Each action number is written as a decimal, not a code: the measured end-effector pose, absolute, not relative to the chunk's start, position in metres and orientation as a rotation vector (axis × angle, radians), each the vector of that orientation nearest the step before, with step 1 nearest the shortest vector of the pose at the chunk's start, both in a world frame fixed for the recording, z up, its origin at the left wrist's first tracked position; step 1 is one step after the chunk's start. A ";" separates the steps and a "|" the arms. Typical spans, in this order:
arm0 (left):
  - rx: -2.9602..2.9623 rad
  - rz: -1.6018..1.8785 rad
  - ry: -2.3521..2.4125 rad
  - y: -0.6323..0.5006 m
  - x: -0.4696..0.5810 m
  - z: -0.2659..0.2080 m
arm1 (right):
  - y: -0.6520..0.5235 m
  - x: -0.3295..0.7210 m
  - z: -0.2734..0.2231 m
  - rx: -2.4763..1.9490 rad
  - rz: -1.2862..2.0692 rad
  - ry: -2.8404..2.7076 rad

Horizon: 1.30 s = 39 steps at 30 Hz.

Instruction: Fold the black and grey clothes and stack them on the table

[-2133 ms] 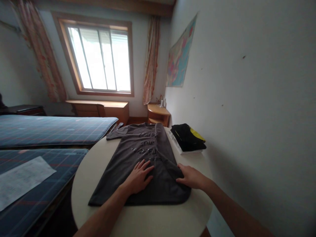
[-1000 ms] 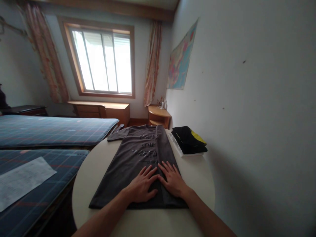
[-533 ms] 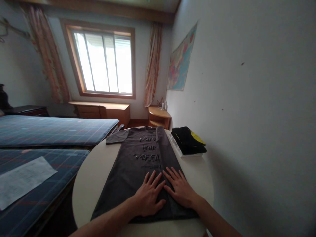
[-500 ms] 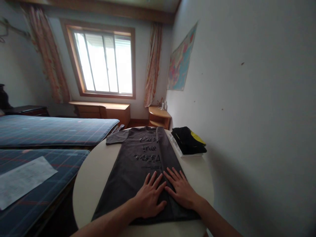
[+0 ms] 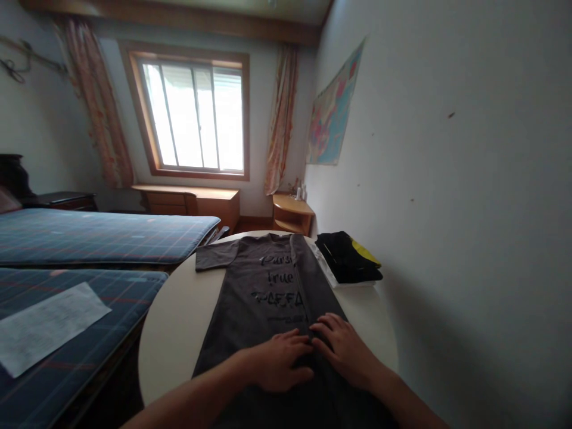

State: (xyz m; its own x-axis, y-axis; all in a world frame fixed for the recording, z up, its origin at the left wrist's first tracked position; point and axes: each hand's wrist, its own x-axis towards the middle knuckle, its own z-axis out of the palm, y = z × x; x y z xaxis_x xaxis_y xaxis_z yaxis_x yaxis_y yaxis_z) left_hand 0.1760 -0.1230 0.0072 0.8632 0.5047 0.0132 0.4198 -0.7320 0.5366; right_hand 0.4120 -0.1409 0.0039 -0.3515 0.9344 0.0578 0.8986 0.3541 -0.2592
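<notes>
A dark grey T-shirt (image 5: 241, 307) with black lettering lies on a round white table (image 5: 167, 322), collar at the far end. One sleeve sticks out to the left, while the right side is folded inward in a long strip. My left hand (image 5: 282, 360) rests on the lower middle of the shirt, fingers loosely bent and apart, pointing right. Beside it my right hand (image 5: 342, 345) lies on the folded strip, open with slightly curved fingers. The fingertips of both hands are close together. Neither hand visibly grips the cloth. The shirt's bottom edge is hard to make out.
Folded black clothing with a yellow patch (image 5: 346, 257) sits at the table's right rim, near the white wall (image 5: 469, 238). Left of the table are plaid mattresses (image 5: 107, 235), one bearing a sheet of paper (image 5: 53, 328). A desk (image 5: 214, 202) stands below the window.
My fingers, stretched flat before, are now more bent. The shirt's lower part looks drawn slightly toward me. The whole view has shifted a little, with things appearing farther right.
</notes>
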 end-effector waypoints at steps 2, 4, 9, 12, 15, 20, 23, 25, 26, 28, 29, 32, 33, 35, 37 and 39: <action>2.549 0.321 0.694 -0.096 0.165 0.016 | -0.119 0.402 0.010 -1.632 0.180 -2.382; 2.666 0.413 0.851 -0.070 0.154 0.016 | -0.090 0.392 0.012 -1.649 0.115 -2.334; 2.685 0.435 1.315 -0.028 0.131 -0.011 | -0.021 0.371 0.004 -1.916 0.109 -2.164; 2.572 0.427 1.457 -0.023 0.124 -0.027 | -0.003 0.367 -0.010 -2.015 0.159 -2.098; 2.536 0.421 1.486 -0.026 0.122 -0.032 | -0.004 0.368 -0.023 -2.029 0.212 -2.099; 2.539 0.403 1.480 -0.029 0.124 -0.035 | -0.011 0.371 -0.030 -2.027 0.206 -2.121; 2.493 0.483 1.565 -0.021 0.123 -0.039 | -0.011 0.371 -0.027 -2.035 0.206 -2.119; 2.435 0.571 1.712 -0.009 0.117 -0.041 | -0.012 0.370 -0.026 -2.033 0.209 -2.126; 2.388 0.607 1.817 -0.001 0.111 -0.042 | -0.012 0.370 -0.025 -2.029 0.207 -2.127; 2.259 0.645 2.044 0.016 0.097 -0.040 | -0.012 0.370 -0.025 -2.017 0.192 -2.118; 2.186 0.650 2.141 0.025 0.087 -0.039 | -0.012 0.370 -0.025 -2.014 0.184 -2.107; 1.982 0.677 2.357 0.051 0.054 -0.034 | -0.011 0.370 -0.026 -2.007 0.177 -2.088; 1.910 0.688 2.418 0.058 0.041 -0.032 | -0.010 0.371 -0.026 -2.004 0.179 -2.087; 1.761 0.707 2.525 0.068 0.017 -0.031 | -0.009 0.371 -0.028 -1.990 0.175 -2.079; 1.627 0.710 2.589 0.076 -0.004 -0.032 | -0.008 0.372 -0.029 -1.977 0.166 -2.069; 1.543 0.696 2.606 0.081 -0.021 -0.035 | -0.007 0.373 -0.031 -1.972 0.158 -2.065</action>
